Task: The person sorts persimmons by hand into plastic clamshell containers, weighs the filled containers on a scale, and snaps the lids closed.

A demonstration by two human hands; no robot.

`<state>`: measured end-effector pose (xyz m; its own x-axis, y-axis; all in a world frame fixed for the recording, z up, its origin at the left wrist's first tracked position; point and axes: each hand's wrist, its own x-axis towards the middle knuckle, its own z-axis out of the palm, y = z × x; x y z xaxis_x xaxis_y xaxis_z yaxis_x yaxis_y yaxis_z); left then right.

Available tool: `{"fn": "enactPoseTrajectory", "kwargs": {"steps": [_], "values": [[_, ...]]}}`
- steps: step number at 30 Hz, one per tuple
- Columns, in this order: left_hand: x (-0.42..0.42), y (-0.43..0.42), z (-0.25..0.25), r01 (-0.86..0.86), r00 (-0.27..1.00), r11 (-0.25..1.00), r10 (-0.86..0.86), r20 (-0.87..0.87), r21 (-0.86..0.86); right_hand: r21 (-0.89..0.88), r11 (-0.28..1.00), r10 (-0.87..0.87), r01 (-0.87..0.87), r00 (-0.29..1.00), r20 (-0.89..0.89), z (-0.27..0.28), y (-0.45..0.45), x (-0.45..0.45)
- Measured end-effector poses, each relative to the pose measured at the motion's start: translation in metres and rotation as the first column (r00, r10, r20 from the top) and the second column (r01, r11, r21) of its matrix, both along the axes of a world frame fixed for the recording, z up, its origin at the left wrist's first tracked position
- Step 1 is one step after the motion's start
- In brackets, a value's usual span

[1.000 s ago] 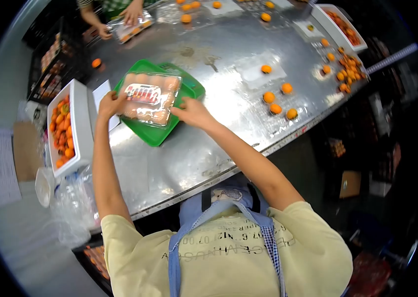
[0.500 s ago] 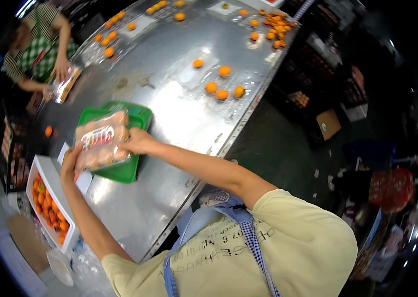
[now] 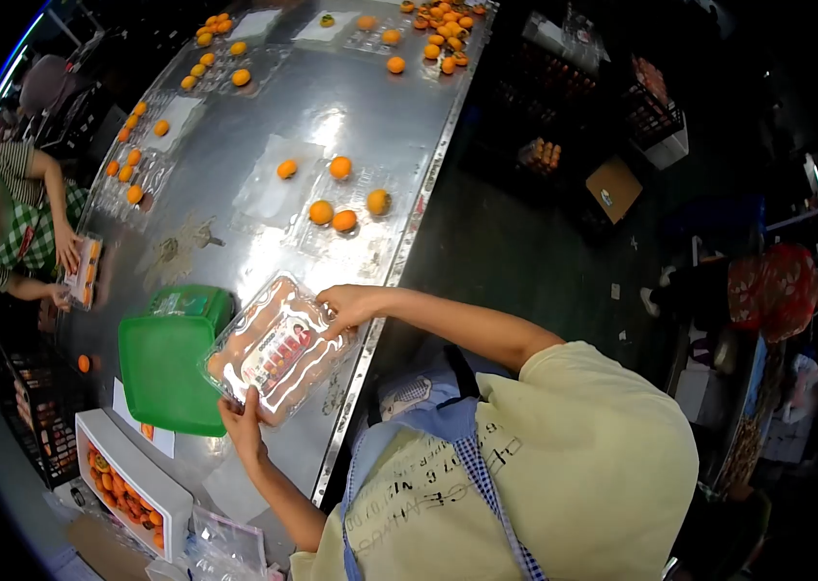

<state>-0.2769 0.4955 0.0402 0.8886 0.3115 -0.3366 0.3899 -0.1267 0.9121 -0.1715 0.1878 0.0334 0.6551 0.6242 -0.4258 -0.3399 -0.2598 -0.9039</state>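
A clear plastic pack of round orange-brown fruit (image 3: pixel 272 351), with a printed label on its lid, is held tilted above the metal table (image 3: pixel 235 126). My left hand (image 3: pixel 242 426) grips its lower left corner, thumb on top. Closed on the upper right edge of the same pack is my right hand (image 3: pixel 346 306). The green tray (image 3: pixel 169 373) lies on the table just left of the pack, and another green container (image 3: pixel 186 302) shows at its upper edge.
A white foam box (image 3: pixel 177 494) of orange fruit stands at lower left. Loose persimmons (image 3: pixel 343 220) lie on plastic trays across the table. Another person (image 3: pixel 31 223) handles a pack at the far left. Black crates (image 3: pixel 36 407) stand at the left edge.
Both hands have carried the pack off the green tray, rightward toward the table's near edge. The tray now shows fully. The view has turned to the right.
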Motion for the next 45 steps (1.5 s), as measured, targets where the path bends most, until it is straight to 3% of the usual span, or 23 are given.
{"fn": "enactPoseTrajectory", "kwargs": {"steps": [2,3,7,11,14,15,17,18,19,21,22,24,25,26,28,30,32,34,36,37,39,42,45], "values": [[0.002,-0.024,0.019,-0.031,0.997,0.997,0.036,-0.068,0.076,-0.127,0.98,0.157,-0.153,0.987,0.021,-0.018,-0.003,0.019],[0.002,-0.036,0.024,-0.047,0.993,0.993,0.058,-0.102,0.111,-0.045,0.989,0.139,-0.138,0.99,0.021,-0.022,-0.007,0.023],[-0.004,-0.053,-0.009,-0.153,0.988,0.988,0.153,0.016,-0.001,0.086,0.98,0.18,-0.18,0.984,0.011,-0.045,-0.028,0.035],[-0.009,-0.07,-0.041,-0.184,0.976,0.981,0.174,-0.134,-0.067,0.063,0.985,0.162,-0.162,0.987,0.011,-0.046,-0.052,0.047],[-0.009,-0.093,-0.058,-0.305,0.946,0.949,0.292,-0.14,-0.079,-0.048,0.972,0.235,-0.231,0.968,0.085,-0.064,-0.045,0.062],[-0.013,-0.065,-0.083,-0.284,0.941,0.959,0.275,-0.199,-0.018,-0.067,0.979,0.202,-0.195,0.97,0.136,-0.07,-0.037,0.063],[-0.006,-0.067,-0.092,-0.345,0.933,0.938,0.347,-0.089,0.043,-0.1,0.991,0.113,-0.089,0.958,0.262,-0.065,-0.034,0.059],[-0.004,-0.067,-0.096,-0.378,0.924,0.923,0.381,-0.036,0.07,-0.1,0.987,0.146,-0.128,0.966,0.211,-0.068,-0.033,0.059],[0.002,-0.059,-0.098,-0.327,0.917,0.861,0.389,-0.092,0.39,-0.108,0.981,0.181,-0.16,0.956,0.229,-0.07,-0.039,0.058],[0.006,-0.049,-0.099,-0.29,0.893,0.556,0.449,0.012,0.779,-0.057,0.968,0.249,-0.243,0.932,0.263,-0.091,-0.043,0.062],[0.012,-0.057,-0.095,-0.257,0.881,0.343,0.467,0.073,0.903,-0.085,0.975,0.22,-0.203,0.889,0.403,-0.091,-0.057,0.062],[0.031,-0.081,-0.07,-0.392,0.882,0.358,0.409,0.235,0.848,-0.016,0.991,0.121,-0.134,0.829,0.545,-0.091,-0.101,0.074],[0.049,-0.107,-0.056,-0.407,0.883,0.259,0.355,0.306,0.876,0.082,0.988,0.076,-0.128,0.883,0.463,-0.071,-0.137,0.085],[0.075,-0.143,-0.044,-0.519,0.846,0.275,0.299,0.441,0.809,0.121,0.981,0.093,-0.15,0.917,0.387,-0.058,-0.168,0.101],[0.131,-0.187,-0.037,-0.61,0.79,0.356,0.207,0.577,0.708,0.185,0.981,-0.009,-0.065,0.928,0.373,-0.051,-0.223,0.136],[0.195,-0.24,-0.034,-0.623,0.75,0.467,0.126,0.65,0.628,0.215,0.97,-0.159,0.111,0.962,0.223,-0.05,-0.281,0.17],[0.264,-0.305,-0.035,-0.597,0.751,0.486,0.059,0.658,0.638,0.234,0.92,-0.36,0.316,0.916,0.178,-0.063,-0.344,0.198],[0.327,-0.395,-0.021,-0.501,0.756,0.703,0.07,0.651,0.506,0.141,0.848,-0.528,0.51,0.837,0.145,-0.069,-0.421,0.212],[0.387,-0.467,-0.026,-0.342,0.751,0.729,-0.167,0.639,0.592,0.055,0.744,-0.647,0.666,0.698,0.306,-0.073,-0.501,0.212],[0.413,-0.509,-0.028,-0.275,0.703,0.775,-0.242,0.669,0.569,-0.043,0.696,-0.674,0.717,0.672,0.307,-0.072,-0.541,0.208],[0.453,-0.598,-0.017,-0.055,0.637,0.876,-0.339,0.692,0.48,-0.042,0.523,-0.824,0.852,0.517,0.231,-0.096,-0.612,0.188],[0.499,-0.714,-0.005,0.202,0.481,0.842,-0.531,0.698,0.501,-0.131,0.247,-0.962,0.96,0.259,0.087,-0.11,-0.693,0.153],[0.544,-0.806,-0.006,0.356,0.407,0.737,-0.676,0.614,0.575,-0.263,0.111,-0.989,0.958,0.133,0.066,-0.122,-0.751,0.151]]}}
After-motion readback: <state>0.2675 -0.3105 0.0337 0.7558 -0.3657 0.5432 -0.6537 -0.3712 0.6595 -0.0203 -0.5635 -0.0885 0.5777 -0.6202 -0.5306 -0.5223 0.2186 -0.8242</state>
